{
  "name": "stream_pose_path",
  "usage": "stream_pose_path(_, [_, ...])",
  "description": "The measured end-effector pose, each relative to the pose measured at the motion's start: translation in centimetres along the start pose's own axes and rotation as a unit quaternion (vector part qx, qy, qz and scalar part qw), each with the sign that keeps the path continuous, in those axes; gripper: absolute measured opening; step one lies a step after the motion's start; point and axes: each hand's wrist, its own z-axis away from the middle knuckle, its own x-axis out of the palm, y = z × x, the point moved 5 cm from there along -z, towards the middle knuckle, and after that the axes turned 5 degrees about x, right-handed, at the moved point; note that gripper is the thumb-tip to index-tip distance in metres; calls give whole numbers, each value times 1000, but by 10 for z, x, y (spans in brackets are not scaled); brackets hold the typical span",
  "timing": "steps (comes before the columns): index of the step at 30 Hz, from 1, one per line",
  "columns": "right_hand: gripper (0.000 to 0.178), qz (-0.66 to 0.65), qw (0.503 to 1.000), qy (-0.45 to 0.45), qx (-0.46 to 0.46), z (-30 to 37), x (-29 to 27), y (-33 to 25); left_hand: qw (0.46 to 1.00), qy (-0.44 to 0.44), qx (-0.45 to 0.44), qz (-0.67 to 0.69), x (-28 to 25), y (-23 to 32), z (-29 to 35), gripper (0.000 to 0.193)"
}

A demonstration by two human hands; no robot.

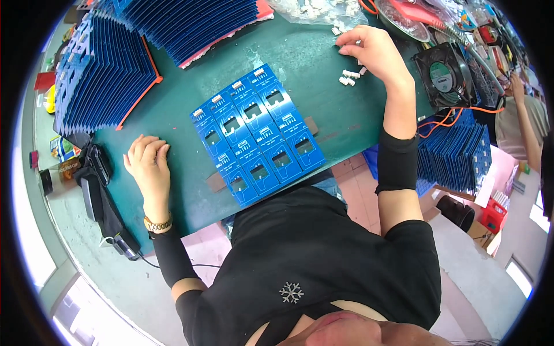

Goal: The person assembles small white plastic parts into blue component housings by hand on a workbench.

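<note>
Connectors [217, 99] seemingly fill only our panel's [254, 152] far row. Right hand [375, 53], toward tabletop's [323, 63] right edge: grip unclear; left hand [151, 170] slack, empty.

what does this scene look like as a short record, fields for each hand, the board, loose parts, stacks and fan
left hand: loosely curled, left of the board, no object visible in it
right hand: fingertips near loose white connectors; whether it pinches one is unclear
board: blue circuit panel lying on the green table, between the hands
loose parts: white connectors on the table beside the right hand; more in a clear bag at the far edge
stacks: blue boards at far left, others at right
fan: black, right of the right hand
</note>
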Motion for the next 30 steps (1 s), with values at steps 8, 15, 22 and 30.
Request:
stream_pose_path(8, [19, 86, 994, 32, -51, 4, 11, -15, 999, 36, -1, 0, 2, 16, -22, 5])
stream_pose_path(15, [19, 56, 997, 42, -31, 8, 16, -16, 946, 51, 5, 319, -2, 77, -71, 6])
stream_pose_path(22, [20, -147, 988, 39, -38, 4, 21, -11, 907, 28, 37, 419, -2, 114, -100, 10])
stream_pose_path(30, [11, -79, 974, 11, -214, 10, 35, -39, 864, -19, -66, 499, 40, 113, -113, 8])
